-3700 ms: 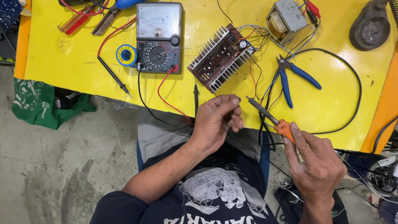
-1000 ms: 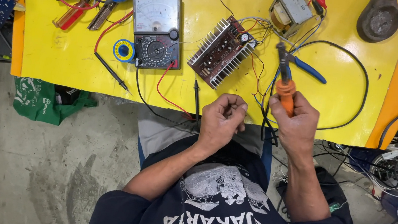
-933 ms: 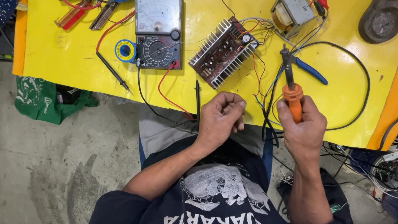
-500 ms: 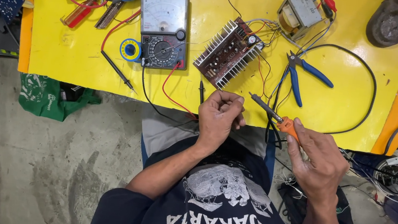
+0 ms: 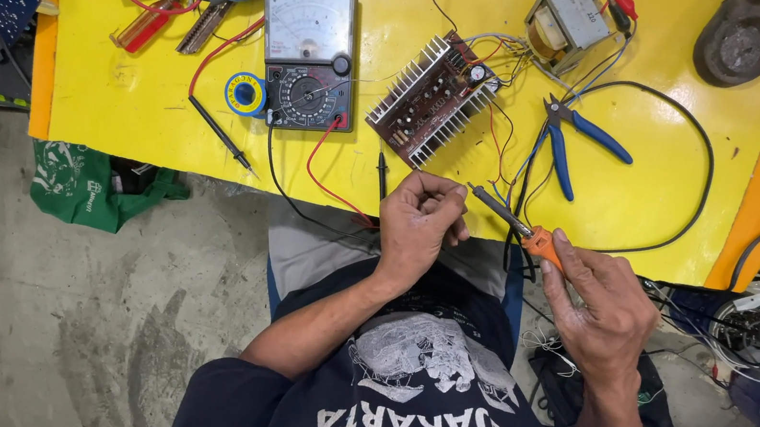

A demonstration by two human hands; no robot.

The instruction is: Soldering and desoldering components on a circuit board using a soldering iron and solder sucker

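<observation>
orange-handled soldering iron (image 5: pixel 518 230), slim metal tip

Glossy yellow table (image 5: pixel 123 105), metal-finned circuit board (image 5: pixel 433 99), matt concrete floor (image 5: pixel 51 299), blue plastic-handled pliers (image 5: pixel 572 141).

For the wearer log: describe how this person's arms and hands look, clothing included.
Both hands are bare: no gloves, rings or watch show on the left hand or the right hand. The forearms are uncovered as well. The left arm comes out of the short sleeve of a dark navy T-shirt with a white printed graphic and lettering on the chest.
</observation>
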